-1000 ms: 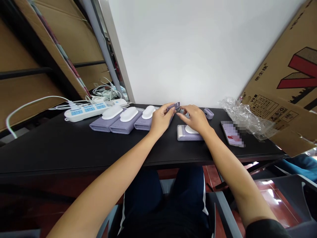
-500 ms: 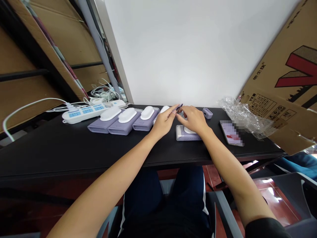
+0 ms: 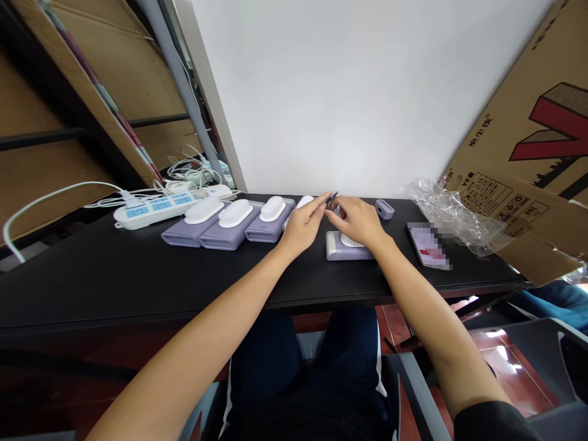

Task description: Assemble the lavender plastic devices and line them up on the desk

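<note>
Both hands meet above the black table (image 3: pixel 220 278). My left hand (image 3: pixel 304 222) is closed on a small, thin purple piece (image 3: pixel 332 196), whose dark edge sticks out at the fingertips. Bent inward, the fingers of my right hand (image 3: pixel 359 219) grip around the same piece; most of it is hidden. Under the right hand lies a lilac device (image 3: pixel 346 252) with a whitish end and a ribbed white part on top, partly covered by the hand. Behind the left hand, a white oval pad (image 3: pixel 305 201) shows in part.
To the left stand lilac boxes (image 3: pixel 223 237) topped with white oval pads, beside a white power strip (image 3: pixel 158 211) with cables. On the right are a small lilac case (image 3: pixel 384 209), a phone (image 3: pixel 427 246), clear plastic wrap (image 3: pixel 452 214) and a large cardboard box (image 3: pixel 514 177).
Both hands stay in nearly the same spot. The fingers have shifted slightly around the small purple piece, and less of it shows now.
</note>
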{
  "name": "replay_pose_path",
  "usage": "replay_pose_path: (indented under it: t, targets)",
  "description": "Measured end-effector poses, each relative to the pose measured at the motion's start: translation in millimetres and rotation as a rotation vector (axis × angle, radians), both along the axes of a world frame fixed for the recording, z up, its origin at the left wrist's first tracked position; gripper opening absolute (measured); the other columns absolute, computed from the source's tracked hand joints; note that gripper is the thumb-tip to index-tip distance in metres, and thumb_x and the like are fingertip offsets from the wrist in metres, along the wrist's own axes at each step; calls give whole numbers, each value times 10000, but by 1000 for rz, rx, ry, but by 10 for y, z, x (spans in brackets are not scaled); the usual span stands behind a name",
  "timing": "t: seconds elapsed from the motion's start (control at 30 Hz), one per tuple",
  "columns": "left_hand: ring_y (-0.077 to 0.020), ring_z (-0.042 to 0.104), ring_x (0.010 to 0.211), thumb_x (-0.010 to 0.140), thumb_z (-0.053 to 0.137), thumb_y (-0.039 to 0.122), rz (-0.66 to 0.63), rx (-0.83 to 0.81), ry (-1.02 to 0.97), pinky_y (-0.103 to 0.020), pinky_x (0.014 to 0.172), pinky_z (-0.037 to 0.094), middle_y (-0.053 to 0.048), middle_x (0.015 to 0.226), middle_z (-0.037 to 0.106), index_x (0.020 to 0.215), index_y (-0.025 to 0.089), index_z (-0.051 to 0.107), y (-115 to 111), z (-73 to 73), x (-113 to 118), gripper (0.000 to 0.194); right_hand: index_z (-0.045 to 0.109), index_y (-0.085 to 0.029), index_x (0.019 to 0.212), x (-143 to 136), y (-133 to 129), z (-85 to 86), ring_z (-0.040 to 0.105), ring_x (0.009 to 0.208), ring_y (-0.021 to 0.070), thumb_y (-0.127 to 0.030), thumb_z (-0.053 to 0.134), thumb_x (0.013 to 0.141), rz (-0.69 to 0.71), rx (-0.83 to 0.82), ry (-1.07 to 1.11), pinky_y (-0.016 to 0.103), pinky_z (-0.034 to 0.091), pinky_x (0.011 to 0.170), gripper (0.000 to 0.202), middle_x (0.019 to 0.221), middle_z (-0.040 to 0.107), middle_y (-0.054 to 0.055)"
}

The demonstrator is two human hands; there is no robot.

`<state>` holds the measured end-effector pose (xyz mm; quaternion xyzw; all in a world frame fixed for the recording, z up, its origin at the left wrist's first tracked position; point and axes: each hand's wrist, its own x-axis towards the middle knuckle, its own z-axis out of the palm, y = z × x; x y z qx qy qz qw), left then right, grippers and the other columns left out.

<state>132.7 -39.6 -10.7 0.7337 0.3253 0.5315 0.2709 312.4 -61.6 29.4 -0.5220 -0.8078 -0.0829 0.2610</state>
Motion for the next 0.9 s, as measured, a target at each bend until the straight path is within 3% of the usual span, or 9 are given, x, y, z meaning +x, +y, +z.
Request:
replay_pose_path:
  t: [0.13, 0.6, 0.77, 0.9]
  targets:
    - [-264, 624, 1438, 1075, 512, 475, -7, -1, -2, -434, 1272, 439, -78, 1497, 698, 1466, 206, 682, 5, -3, 0, 504, 712, -237, 1076, 5, 11, -7, 665, 910, 234, -460, 550, 1063, 2, -2, 7, 311, 390, 703, 276, 945, 758, 44]
    - [-262, 573, 1492, 993, 533, 316, -83, -79, -68, -441, 1315, 386, -33, 1539, 665, 1436, 220, 720, -39, 40, -4, 491, 692, -246, 1006, 14, 18, -1, 673, 868, 222, -482, 548, 1069, 16, -26, 58, 300, 325, 657, 284, 904, 762, 24]
    - [-256, 596, 1469, 977, 533, 288, -83, -88, -71, -432, 1304, 404, -44, 1521, 678, 1425, 201, 729, -39, 30, 2, 497, 697, -239, 997, 33, 43, -4, 686, 848, 216, -488, 556, 1064, -41, -36, 121, 298, 338, 664, 294, 892, 763, 27]
    - [-253, 596, 1470, 1000, 529, 307, -64, -80, -66, -425, 1295, 413, -54, 1534, 668, 1457, 191, 700, -6, 9, 9, 501, 693, -236, 996, 55, 51, -14, 678, 825, 206, -488, 571, 1053, 5, -41, 150, 292, 341, 667, 286, 872, 750, 20]
